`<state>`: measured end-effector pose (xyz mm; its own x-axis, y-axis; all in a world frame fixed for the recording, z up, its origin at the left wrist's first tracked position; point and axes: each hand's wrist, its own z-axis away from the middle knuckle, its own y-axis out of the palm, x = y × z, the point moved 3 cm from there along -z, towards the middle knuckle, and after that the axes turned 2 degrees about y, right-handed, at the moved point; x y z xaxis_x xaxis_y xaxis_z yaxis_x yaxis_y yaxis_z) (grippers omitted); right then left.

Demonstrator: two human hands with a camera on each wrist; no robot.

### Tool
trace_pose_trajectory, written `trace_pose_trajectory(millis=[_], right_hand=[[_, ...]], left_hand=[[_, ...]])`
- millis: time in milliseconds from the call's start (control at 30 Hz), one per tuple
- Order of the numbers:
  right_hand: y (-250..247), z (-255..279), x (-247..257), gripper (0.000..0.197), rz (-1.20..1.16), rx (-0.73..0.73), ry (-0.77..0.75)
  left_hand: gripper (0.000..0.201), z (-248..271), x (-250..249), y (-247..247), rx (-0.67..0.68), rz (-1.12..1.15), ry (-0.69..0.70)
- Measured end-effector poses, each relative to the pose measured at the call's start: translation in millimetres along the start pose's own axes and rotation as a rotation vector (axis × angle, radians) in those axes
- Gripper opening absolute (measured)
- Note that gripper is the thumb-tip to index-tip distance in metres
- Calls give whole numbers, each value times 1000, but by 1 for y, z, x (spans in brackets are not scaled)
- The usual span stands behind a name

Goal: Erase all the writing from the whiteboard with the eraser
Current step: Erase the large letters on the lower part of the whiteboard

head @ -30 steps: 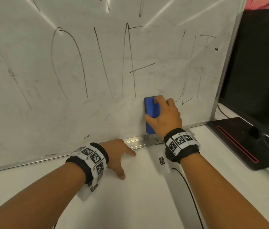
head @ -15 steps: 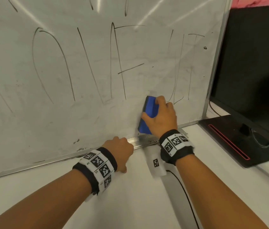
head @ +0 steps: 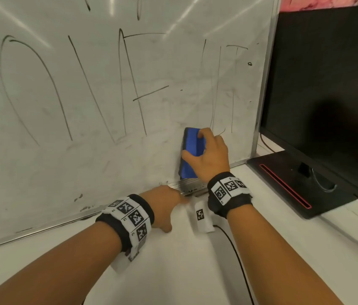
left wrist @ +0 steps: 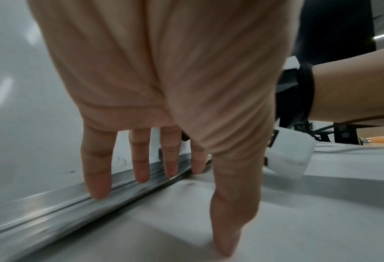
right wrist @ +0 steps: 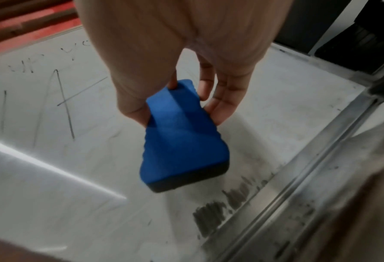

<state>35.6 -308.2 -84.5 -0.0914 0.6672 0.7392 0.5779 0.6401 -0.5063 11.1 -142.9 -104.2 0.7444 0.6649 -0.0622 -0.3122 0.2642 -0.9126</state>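
The whiteboard (head: 112, 89) stands upright on the white table, with tall black pen strokes (head: 129, 84) across it and smudges near its lower edge. My right hand (head: 206, 155) grips the blue eraser (head: 190, 155) and holds its dark felt side flat against the board's lower right part. The right wrist view shows the eraser (right wrist: 180, 138) pinched between thumb and fingers, with dark smears (right wrist: 220, 209) by the metal frame. My left hand (head: 165, 205) lies with straight fingers (left wrist: 141, 159) against the board's aluminium bottom rail (left wrist: 52, 209), thumb on the table.
A black monitor (head: 327, 73) on a black base (head: 294, 181) with a red stripe stands just right of the board. A black cable (head: 239, 260) runs from my right wrist across the white table (head: 195, 271).
The eraser and my right hand have shifted to the right along the board's lower part and stand straighter. My left hand has moved right along the rail, closer to the right wrist.
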Motion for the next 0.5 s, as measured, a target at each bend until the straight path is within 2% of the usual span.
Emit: trace_pose_trajectory(millis=[67,200,267,400,500], right_hand=[[-4,-5,-8,47,14,-15,17],[-21,-12,-34,43,-61,-150,247],[-18,-11,-38,42,-94,-144,248],[-10,-9,-38,42,-107,-52,143],[-19,-14,-53,41,-100,-127,227]], left_hand=[[92,-10,-4,-3,-12,15,14],[93,-22,-2,-7,-25,9,4],[92,-26,1,-7,-22,24,-20],[83,-28,11,-3,8,8,-37],[80,-25,21,0,28,-10,-30]])
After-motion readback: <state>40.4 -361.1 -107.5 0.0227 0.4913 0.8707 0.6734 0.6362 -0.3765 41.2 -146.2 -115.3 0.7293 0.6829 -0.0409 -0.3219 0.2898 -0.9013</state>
